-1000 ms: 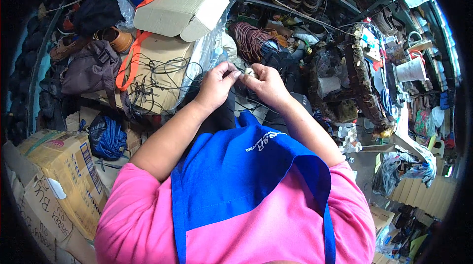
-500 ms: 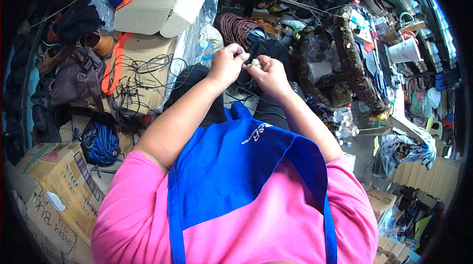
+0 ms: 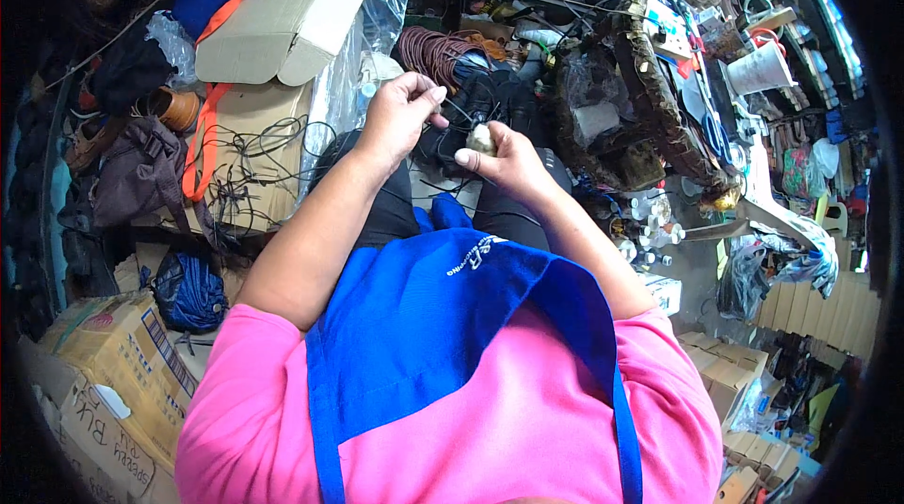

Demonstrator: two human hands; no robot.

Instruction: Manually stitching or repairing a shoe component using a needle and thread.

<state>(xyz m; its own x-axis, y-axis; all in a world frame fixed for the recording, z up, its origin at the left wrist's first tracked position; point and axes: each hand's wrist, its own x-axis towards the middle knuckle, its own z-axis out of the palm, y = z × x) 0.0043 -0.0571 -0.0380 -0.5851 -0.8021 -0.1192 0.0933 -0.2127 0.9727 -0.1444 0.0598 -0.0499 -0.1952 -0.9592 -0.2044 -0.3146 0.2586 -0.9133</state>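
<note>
Above my lap, my left hand (image 3: 403, 120) is closed in a pinch on a thin cord (image 3: 459, 110). The cord slants from its fingertips toward the other hand. A pale, rounded lump (image 3: 481, 140) is gripped by my right hand (image 3: 513, 160), thumb on the near side and fingers curled behind. What the lump is made of I cannot make out. Whether the cord touches it is also unclear. Just beyond the hands lies a dark shoe-like shape (image 3: 478, 95), partly hidden. A blue apron (image 3: 424, 316) covers my front.
On the left, tangled black cords (image 3: 259, 165) lie on a cardboard sheet (image 3: 252, 113), beside an orange strap (image 3: 202, 142). Coiled brown cord (image 3: 433, 54) sits ahead. At right stands a worn tool stand (image 3: 650, 80) with a white thread spool (image 3: 759, 68). Cardboard boxes (image 3: 122, 353) fill the lower left.
My hands have drawn apart: the left moved left, the right lower. The cord now shows stretched between them, and more of the pale lump is visible. The view has shifted slightly.
</note>
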